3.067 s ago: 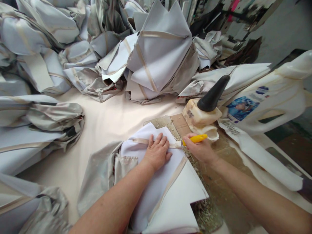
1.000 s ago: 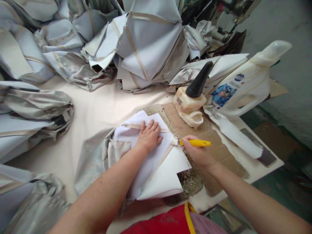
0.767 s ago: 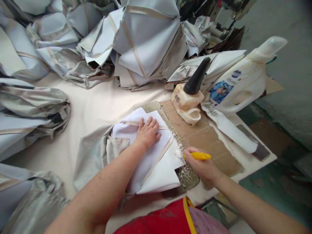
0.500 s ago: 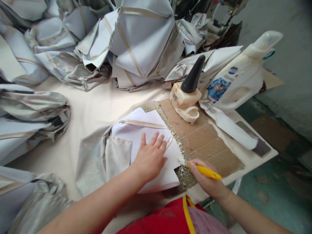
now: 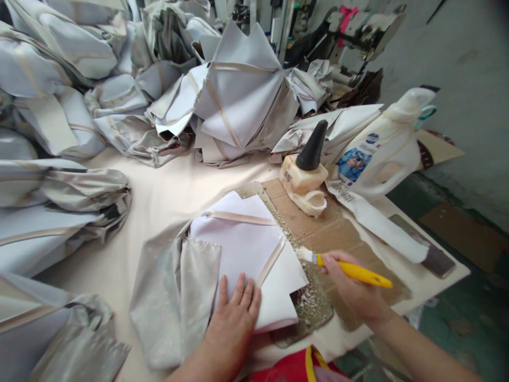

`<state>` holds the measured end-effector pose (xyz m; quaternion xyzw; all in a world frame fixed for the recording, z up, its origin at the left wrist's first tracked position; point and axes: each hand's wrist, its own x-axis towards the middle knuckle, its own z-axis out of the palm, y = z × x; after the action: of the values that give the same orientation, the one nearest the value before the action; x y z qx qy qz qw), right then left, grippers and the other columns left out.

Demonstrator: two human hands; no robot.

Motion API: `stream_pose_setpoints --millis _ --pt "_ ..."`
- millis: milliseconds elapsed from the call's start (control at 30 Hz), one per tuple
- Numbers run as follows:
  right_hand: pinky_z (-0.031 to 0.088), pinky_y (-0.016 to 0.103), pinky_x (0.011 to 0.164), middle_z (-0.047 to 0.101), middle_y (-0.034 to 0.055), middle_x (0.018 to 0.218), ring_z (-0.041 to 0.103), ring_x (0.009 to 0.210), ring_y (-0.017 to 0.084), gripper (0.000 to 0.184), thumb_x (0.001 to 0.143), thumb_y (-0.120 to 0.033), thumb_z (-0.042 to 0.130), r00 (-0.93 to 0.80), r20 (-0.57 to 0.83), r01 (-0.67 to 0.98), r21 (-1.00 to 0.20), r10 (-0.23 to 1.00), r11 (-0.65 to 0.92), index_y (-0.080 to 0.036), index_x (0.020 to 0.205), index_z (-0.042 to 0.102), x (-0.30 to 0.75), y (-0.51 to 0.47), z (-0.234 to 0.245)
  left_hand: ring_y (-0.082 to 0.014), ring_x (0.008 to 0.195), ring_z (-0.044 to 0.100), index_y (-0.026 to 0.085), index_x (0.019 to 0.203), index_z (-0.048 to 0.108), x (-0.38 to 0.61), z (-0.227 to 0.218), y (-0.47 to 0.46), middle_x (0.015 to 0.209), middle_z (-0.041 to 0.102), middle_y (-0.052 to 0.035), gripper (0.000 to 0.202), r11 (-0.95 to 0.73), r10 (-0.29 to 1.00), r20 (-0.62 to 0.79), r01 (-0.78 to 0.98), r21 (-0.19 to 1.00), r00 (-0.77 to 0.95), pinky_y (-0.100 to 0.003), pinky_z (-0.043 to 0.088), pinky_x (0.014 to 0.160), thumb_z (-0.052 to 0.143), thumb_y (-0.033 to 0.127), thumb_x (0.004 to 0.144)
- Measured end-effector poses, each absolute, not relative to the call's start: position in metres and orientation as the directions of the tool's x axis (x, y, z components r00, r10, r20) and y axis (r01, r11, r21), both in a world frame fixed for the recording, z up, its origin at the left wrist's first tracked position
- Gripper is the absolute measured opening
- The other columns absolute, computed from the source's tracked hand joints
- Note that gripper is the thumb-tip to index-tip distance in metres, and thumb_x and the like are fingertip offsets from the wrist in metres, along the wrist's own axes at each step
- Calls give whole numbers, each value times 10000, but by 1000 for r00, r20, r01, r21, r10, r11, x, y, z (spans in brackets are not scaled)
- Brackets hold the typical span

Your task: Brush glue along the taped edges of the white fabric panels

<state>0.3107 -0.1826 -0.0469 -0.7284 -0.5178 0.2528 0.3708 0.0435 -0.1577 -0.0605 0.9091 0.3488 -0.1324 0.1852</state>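
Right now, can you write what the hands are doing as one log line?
left hand: flat on white fabric piece | right hand: holds yellow brush, bristles beside fabric edge | glue bottle: upright on cardboard

Fabric piece (image 5: 242, 249) left of cardboard (image 5: 330, 228), jug (image 5: 382, 154) behind

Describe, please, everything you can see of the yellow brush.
The brush is small, with a slim yellow handle that looks like plastic and a short tuft of pale bristles. It lies nearly level, bristles pointing left toward the white fabric piece, handle trailing right and slightly down. The right hand grips it near the bristle end. Its bristles sit over the crusted board, just off the fabric's corner; contact cannot be told.
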Motion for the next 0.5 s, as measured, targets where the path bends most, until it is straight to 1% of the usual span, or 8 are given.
stream_pose_setpoints --millis 100,200,267,333,433,500 --pt "429 305 646 580 33 698 554 682 199 297 912 -400 435 174 2 511 -855 985 -88 -182 755 561 302 -154 -59 -318 1314 269 222 1337 395 44 -57 -158 1394 384 -109 434 -696 579 -385 682 227 719 -671 154 1015 348 312 915" --pt "426 308 644 563 23 676 544 664 201 277 904 -396 441 196 33 504 -861 980 -72 -190 755 551 297 -137 -73 -323 1310 276 220 1342 387 41 -60 -160 1393 388 -104 447 -721 574 -362 663 202 734 -669 178 1006 335 345 916" --pt "424 312 661 563 25 684 540 674 204 271 906 -396 436 242 71 527 -847 968 -70 -196 760 545 298 -132 -77 -331 1303 287 215 1340 391 39 -66 -161 1387 397 -106 448 -740 577 -321 647 185 751 -672 185 999 318 352 921" --pt "425 315 675 563 27 690 540 686 206 294 912 -414 420 230 84 553 -831 969 -60 -199 750 540 301 -130 -77 -334 1287 317 216 1327 413 39 -74 -161 1370 422 -107 438 -759 581 -271 632 159 767 -667 204 991 310 352 924" --pt "439 308 630 550 27 661 537 658 200 371 914 -473 397 160 59 566 -823 985 -42 -194 709 532 304 -128 -73 -338 1234 399 213 1281 471 42 -87 -159 1316 488 -106 406 -780 596 -185 618 98 781 -646 282 955 318 338 926" --pt "459 296 604 559 29 686 546 657 189 377 917 -481 414 144 88 561 -828 986 -8 -179 740 554 297 -121 -71 -331 1160 483 214 1231 519 45 -88 -161 1242 559 -91 366 -791 597 -139 609 59 790 -604 366 905 336 300 925"
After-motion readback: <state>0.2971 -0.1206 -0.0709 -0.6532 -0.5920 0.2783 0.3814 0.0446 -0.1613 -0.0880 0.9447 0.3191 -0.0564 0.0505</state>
